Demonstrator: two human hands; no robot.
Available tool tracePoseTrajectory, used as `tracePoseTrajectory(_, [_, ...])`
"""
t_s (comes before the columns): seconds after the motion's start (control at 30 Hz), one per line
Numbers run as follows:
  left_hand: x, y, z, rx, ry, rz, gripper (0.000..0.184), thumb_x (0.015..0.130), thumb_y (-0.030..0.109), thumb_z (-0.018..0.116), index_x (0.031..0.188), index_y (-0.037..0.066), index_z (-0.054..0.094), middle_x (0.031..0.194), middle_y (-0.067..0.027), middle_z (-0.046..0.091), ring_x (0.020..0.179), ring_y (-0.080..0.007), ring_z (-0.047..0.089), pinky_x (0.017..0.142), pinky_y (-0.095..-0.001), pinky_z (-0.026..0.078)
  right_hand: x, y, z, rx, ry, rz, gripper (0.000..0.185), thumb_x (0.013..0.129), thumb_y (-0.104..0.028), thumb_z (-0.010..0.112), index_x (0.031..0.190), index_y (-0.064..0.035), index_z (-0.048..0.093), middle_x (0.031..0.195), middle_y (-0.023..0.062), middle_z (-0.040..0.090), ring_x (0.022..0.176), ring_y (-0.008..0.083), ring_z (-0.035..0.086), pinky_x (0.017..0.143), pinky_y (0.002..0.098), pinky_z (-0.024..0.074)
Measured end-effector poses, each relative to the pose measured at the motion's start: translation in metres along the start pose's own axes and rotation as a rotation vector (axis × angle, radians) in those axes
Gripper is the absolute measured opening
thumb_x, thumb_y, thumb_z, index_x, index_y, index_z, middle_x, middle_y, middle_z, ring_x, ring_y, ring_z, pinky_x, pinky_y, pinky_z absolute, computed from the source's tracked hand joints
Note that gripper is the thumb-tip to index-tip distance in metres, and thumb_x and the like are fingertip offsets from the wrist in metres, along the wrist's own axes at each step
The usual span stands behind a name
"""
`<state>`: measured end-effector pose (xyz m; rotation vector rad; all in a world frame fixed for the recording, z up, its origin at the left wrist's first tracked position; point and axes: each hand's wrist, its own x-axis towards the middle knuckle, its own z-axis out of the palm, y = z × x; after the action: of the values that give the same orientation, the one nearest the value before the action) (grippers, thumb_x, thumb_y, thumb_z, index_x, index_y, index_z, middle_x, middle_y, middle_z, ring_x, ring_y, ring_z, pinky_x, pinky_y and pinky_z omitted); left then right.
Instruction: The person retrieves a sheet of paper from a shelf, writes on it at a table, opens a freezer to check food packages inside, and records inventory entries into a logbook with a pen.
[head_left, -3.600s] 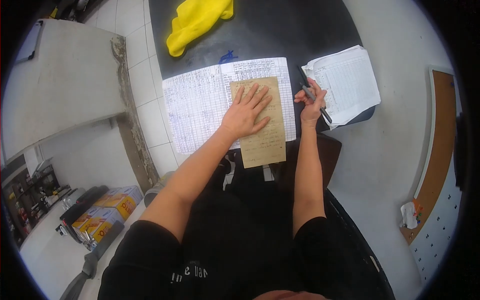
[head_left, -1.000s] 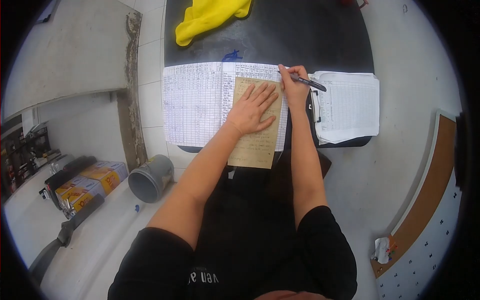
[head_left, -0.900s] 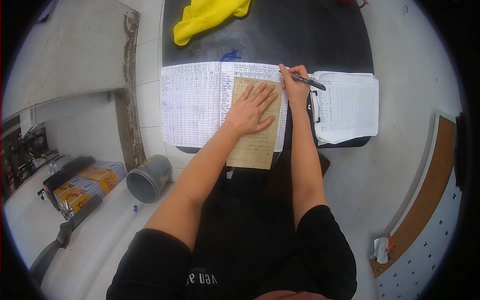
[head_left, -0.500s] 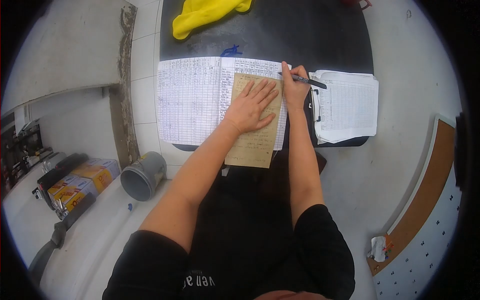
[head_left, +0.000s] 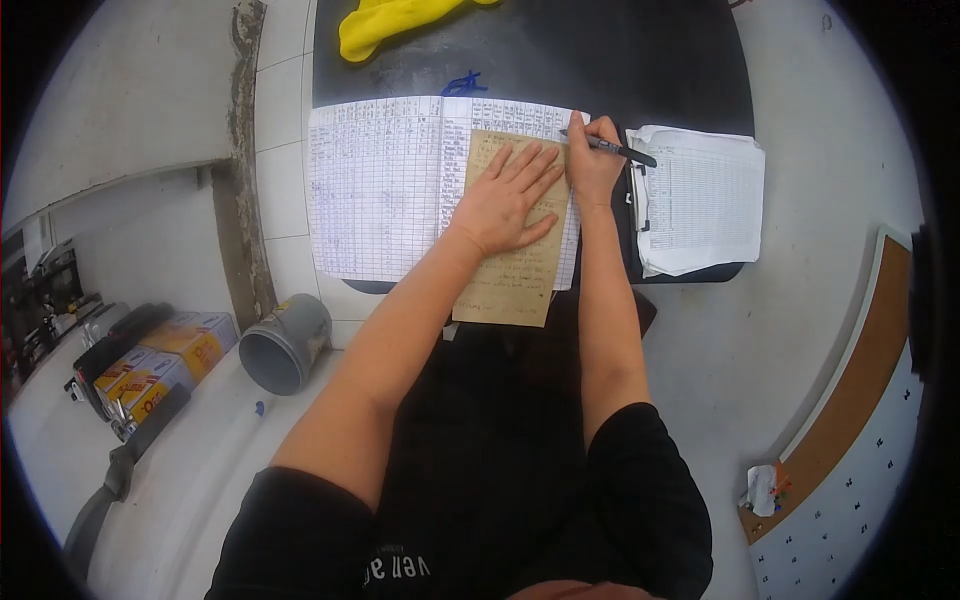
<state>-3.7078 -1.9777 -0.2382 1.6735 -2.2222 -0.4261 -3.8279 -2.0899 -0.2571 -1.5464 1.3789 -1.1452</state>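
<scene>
My left hand (head_left: 508, 200) lies flat with its fingers spread on a brown handwritten sheet (head_left: 505, 295). That sheet rests over the right page of an open ledger (head_left: 375, 190) filled with rows of writing. My right hand (head_left: 596, 165) is closed round a dark pen (head_left: 625, 151), its tip at the upper right part of the ledger page, just past the brown sheet's top corner. Right of this hand is a clipboard with a stack of printed sheets (head_left: 705, 200); its metal clip faces the ledger.
A yellow cloth (head_left: 400, 22) and a blue cord (head_left: 463, 84) lie on the black table (head_left: 600, 60). At the left are a grey bucket (head_left: 285, 345) and yellow-and-white boxes (head_left: 165, 365). A cork board (head_left: 840, 410) hangs on the right wall.
Since the oldest frame, my right hand has moved from beside the ledger onto its right page, turning the pen tip to the paper. My left hand stays on the brown sheet. The view has shifted slightly.
</scene>
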Motion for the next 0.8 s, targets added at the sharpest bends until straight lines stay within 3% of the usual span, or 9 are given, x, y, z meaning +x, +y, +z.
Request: tracePoseTrajectory(0.8, [0.0017,-0.0005,0.0028,-0.003,0.026,0.006,0.068,0.088,0.047,0.050,0.143,0.007,0.040,0.149,-0.0111,0.036,0.140,-0.0268,0.028,0.116,-0.0463,0.018,0.0041,-0.0020,0.0005,-0.145,-0.069,-0.054,0.031,0.083,-0.019,0.068,0.066,-0.0017,0.049,0.056,0.0048,0.051,0.053,0.0104,0.045,0.051,0.0299,0.0380])
